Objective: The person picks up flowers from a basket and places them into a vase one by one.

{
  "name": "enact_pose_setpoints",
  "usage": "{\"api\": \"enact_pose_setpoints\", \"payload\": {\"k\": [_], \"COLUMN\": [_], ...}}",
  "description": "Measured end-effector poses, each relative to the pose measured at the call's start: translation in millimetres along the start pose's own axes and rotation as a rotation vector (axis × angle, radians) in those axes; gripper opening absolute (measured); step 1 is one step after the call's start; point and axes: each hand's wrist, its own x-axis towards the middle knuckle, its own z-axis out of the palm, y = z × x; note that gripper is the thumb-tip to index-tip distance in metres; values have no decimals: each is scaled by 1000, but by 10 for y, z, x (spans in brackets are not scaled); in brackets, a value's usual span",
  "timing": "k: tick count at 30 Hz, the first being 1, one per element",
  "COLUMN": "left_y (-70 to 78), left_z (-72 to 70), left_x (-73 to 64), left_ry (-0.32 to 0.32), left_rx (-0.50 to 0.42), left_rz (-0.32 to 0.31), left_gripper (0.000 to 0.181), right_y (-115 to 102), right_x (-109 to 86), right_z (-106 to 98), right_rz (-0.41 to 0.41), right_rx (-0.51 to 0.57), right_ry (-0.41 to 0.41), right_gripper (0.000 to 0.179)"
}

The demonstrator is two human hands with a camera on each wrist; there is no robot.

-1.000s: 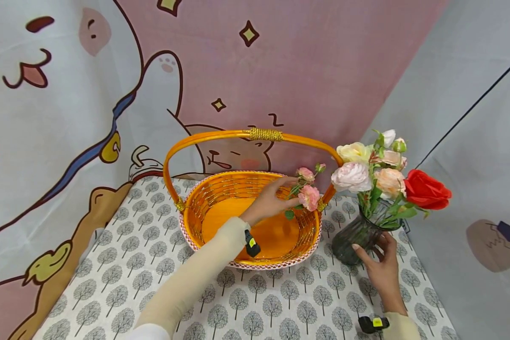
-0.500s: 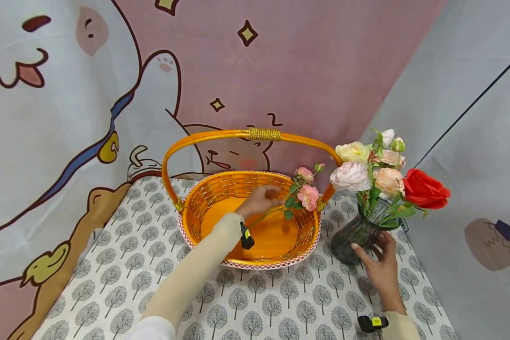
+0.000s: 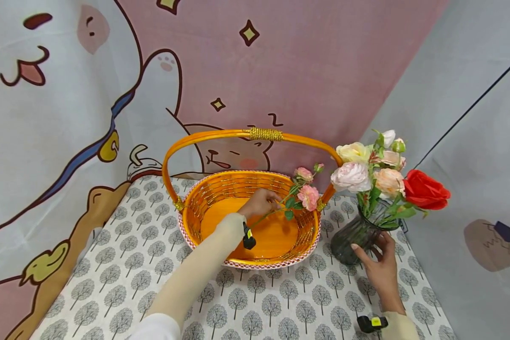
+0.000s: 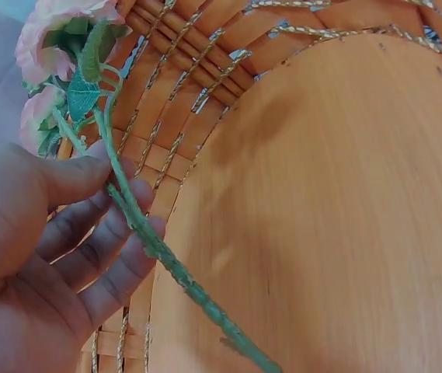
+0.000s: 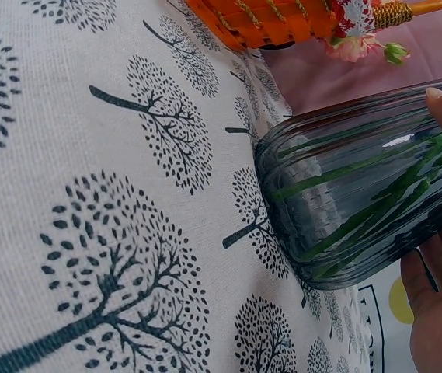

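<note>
In the head view my left hand (image 3: pixel 260 203) is inside the orange woven basket (image 3: pixel 221 205). Between thumb and fingers it pinches the green stem (image 4: pixel 178 272) of a pink flower spray (image 3: pixel 308 196). The blooms lean at the basket's right rim, and the stem's lower end slants over the basket floor (image 4: pixel 337 194). To the right, my right hand (image 3: pixel 382 269) grips the side of a dark glass vase (image 3: pixel 349 240), thumb on one side and fingers on the other. Green stems show through the glass (image 5: pixel 360 179). Its bouquet has white, cream, peach blooms and a red rose (image 3: pixel 426 189).
An arched handle (image 3: pixel 221 134) with a gold-wrapped middle rises over the basket. Beneath everything lies a tree-print tablecloth (image 3: pixel 238 316). A pink cartoon backdrop (image 3: pixel 323 61) hangs behind, and a grey curtain (image 3: pixel 471 165) borders the right side.
My left hand has moved left and down from the pink blooms to the lower stem; the blooms stay near the right rim. My right hand and the vase have hardly moved.
</note>
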Motion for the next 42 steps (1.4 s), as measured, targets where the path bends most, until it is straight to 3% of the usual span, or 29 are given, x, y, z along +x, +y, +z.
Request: {"api": "enact_pose_setpoints", "payload": {"k": [9,17,24,42], "left_y": [-6,41,129,232], "left_z": [-37,-116,-138,-185], "left_x": [-25,-63,-121,-405], "left_ry": [29,54,92,99], "left_rx": [-6,-119,-116,-215], "left_rz": [15,11,1,-76], "left_gripper": [21,19,15,22], "right_y": [5,16,31,-5], "right_x": [-4,-15,-22,-7], "right_z": [12,-5,-22,-13], "right_rz": [5,22,20,10], "right_rx": [13,11,12,10], "right_ry": [-6,-10,-8,-12], "right_gripper": [95,97,96,94]}}
